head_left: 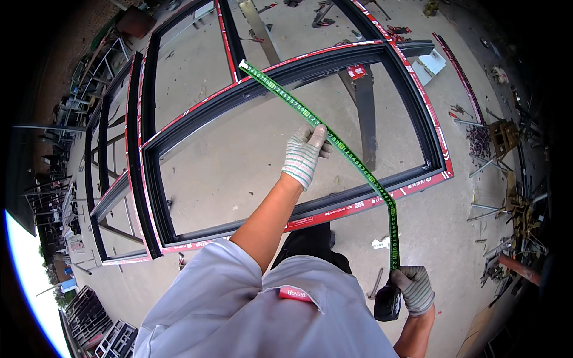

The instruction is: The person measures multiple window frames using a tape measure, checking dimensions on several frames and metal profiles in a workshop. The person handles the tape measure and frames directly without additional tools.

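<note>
A green tape measure blade [358, 162] runs slantwise over a dark metal frame [262, 83] edged with red and white film. My left hand [304, 152], in a striped work glove, pinches the blade partway along, above the frame's opening. The blade's free end points to the upper left, over the frame's far bar; whether it touches the bar I cannot tell. Low on the right, my right hand [415, 289], also gloved, is closed on the black tape measure case [388, 302]. Between the case and the frame's near bar the blade bends upward.
More joined frame sections [143, 119] extend to the left and far side. Under the frame a dark support beam [365, 119] shows. A wrench [376, 283] lies on the concrete near the case. Metal stands and clamps [504, 137] crowd the right side; a long strip [462, 77] lies nearby.
</note>
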